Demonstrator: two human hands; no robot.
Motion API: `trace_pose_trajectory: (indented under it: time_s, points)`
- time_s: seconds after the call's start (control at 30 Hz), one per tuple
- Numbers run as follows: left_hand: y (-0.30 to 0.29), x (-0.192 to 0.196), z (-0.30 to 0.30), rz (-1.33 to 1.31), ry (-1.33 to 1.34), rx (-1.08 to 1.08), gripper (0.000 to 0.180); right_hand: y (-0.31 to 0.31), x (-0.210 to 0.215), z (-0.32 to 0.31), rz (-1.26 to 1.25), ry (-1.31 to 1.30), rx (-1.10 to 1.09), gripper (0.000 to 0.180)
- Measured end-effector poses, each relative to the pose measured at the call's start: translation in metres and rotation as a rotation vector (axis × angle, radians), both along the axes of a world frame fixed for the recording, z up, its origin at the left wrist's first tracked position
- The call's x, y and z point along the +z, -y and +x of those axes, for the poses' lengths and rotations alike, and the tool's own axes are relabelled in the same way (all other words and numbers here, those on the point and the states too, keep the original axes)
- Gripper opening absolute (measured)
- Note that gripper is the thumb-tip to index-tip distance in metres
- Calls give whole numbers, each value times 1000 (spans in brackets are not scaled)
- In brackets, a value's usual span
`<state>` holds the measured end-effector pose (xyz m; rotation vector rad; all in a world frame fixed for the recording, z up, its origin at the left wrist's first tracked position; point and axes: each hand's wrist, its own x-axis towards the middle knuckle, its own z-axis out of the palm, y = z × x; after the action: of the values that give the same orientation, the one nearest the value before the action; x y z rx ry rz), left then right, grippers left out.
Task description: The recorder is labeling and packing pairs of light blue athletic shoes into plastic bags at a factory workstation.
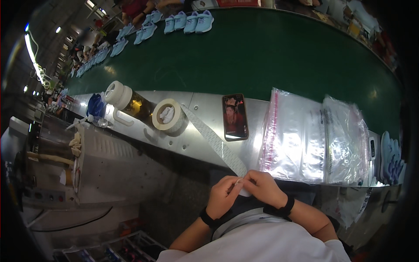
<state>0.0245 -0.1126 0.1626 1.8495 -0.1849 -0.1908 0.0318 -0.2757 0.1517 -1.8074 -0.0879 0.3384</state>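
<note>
My left hand (222,195) and my right hand (265,188) meet close to my body at the table's near edge, fingers pinched together. Between them they grip the loose end of a pale printed label strip (214,142); a small white bit shows at the fingertips. The strip runs back up to a label roll (175,123) lying on the metal ledge, with crumpled white paper in its core. A phone (235,117) with a lit screen lies beyond my hands. To the right of it, clear plastic bags (297,135) are stacked, some with a pink edge stripe.
A jug (137,105) with a white lid and amber liquid stands left of the roll. Behind the metal ledge (192,98) runs a green conveyor belt (270,52) carrying light blue shoes (198,22). More shoes (391,157) sit at the far right. A grey machine (109,166) stands at the left.
</note>
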Motion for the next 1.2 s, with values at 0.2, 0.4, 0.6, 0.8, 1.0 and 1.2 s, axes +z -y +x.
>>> trace_pose_trajectory:
  time_s: [0.2,0.4,0.6,0.8,1.0,1.2]
  points:
    - [-8,-1,3,-40,-137,33,12,1,6,4,-128,80,9,23]
    - [-9,2,6,-135,-155,37,12,7,4,-1,-65,41,-19,23]
    - [-12,5,21,33,179,182,11,44,10,-11,-311,262,164,18]
    - [40,9,40,231,469,-399,33,75,-3,23,-733,540,-447,39]
    - [63,-20,39,515,423,-610,59,82,-36,19,-898,553,-574,37]
    - [58,-19,41,457,380,-608,56,87,-46,21,-830,592,-602,35]
